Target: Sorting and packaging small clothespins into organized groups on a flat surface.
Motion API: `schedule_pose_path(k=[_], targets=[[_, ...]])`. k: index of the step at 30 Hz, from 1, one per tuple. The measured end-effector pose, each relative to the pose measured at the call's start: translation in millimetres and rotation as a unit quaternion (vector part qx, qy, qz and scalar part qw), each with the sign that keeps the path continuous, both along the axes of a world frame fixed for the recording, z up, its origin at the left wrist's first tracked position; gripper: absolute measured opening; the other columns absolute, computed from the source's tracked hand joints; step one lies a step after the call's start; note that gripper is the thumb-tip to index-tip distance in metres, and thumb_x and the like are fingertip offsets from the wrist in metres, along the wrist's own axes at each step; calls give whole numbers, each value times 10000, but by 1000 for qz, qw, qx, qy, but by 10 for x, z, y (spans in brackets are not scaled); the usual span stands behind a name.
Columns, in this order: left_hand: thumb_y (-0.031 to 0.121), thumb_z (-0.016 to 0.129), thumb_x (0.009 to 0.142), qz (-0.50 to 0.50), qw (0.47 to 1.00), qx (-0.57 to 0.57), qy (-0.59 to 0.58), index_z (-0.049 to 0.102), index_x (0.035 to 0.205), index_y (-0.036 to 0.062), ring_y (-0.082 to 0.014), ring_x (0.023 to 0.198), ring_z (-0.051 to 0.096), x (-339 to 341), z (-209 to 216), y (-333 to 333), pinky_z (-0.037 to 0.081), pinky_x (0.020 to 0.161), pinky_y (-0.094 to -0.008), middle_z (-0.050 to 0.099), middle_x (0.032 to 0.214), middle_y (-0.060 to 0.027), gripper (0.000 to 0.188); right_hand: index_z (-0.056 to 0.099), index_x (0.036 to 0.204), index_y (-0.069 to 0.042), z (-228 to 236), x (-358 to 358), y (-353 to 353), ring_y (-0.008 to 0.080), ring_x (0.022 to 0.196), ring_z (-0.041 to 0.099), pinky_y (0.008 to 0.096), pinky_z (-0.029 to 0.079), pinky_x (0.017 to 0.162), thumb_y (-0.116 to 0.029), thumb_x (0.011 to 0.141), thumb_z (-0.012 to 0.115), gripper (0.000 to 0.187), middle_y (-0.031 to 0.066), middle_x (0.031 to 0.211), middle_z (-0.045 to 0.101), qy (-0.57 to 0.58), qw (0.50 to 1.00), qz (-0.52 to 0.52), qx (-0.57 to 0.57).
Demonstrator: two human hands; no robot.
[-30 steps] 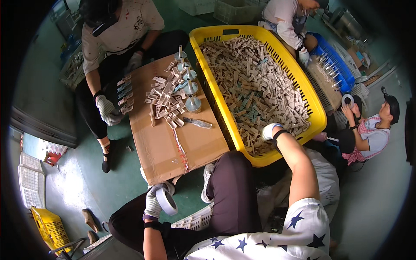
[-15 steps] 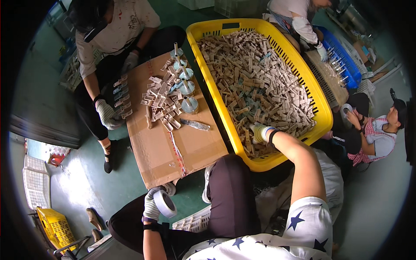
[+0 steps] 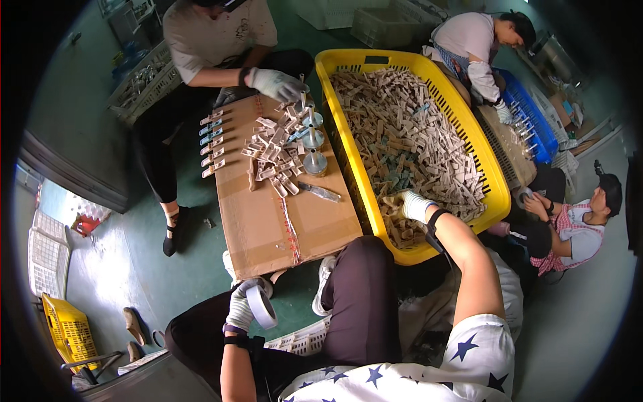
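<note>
tape [image 3: 265,310] is held by the left grip [image 3: 240,309], while pieces [image 3: 408,130] might be dropped outside the crate [image 3: 402,256] if overloaded in the right grip [image 3: 416,206], whose closure cannot be told.

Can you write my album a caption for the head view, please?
The gloved left hand holds a pale roll while the right hand reaches among small beige pieces in a yellow basket.

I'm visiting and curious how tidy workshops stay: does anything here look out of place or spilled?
Two beige shoes lie on the green floor at lower left, odd because nobody is wearing them; a small pale scrap lies left of the cardboard work surface. No obvious spill shows.
</note>
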State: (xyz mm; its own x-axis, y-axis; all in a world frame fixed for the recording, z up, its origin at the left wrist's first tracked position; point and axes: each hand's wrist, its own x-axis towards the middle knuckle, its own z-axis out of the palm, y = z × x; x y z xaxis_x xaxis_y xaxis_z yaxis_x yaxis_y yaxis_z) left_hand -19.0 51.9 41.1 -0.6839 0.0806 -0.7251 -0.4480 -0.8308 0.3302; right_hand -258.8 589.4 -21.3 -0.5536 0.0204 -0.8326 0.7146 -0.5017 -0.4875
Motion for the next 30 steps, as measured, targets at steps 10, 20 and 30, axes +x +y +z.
schedule_pose_path(k=[10, 20, 30], targets=[[-73, 642, 790, -1, 993, 64, 95, 638, 980, -17, -138, 774, 632, 273, -590, -365, 548, 718, -258, 652, 906, -52, 198, 550, 1007, 9, 2083, -25, -803, 133, 702, 571, 260, 503, 635, 155, 716, 626, 334, 47, 804, 584, 321, 851, 297, 289], [-70, 638, 824, -56, 985, -76, 145, 674, 1021, 32, -104, 884, 618, 271, -630, -310, 523, 804, -245, 661, 984, -34, 225, 578, 1010, -41, 3096, -623, -2736, 140, 811, 582, 275, 509, 744, 59, 696, 717, 357, 39, 901, 622, 475, 735, 388, 288], [-60, 683, 790, -72, 984, -72, 144, 675, 1052, 38, -126, 920, 635, 345, -376, -338, 529, 842, -280, 674, 1012, -38, 279, 561, 1049, -20, 2194, -1164, -3861, 152, 778, 586, 275, 502, 720, 34, 774, 667, 300, 65, 890, 617, 444, 768, 360, 291]])
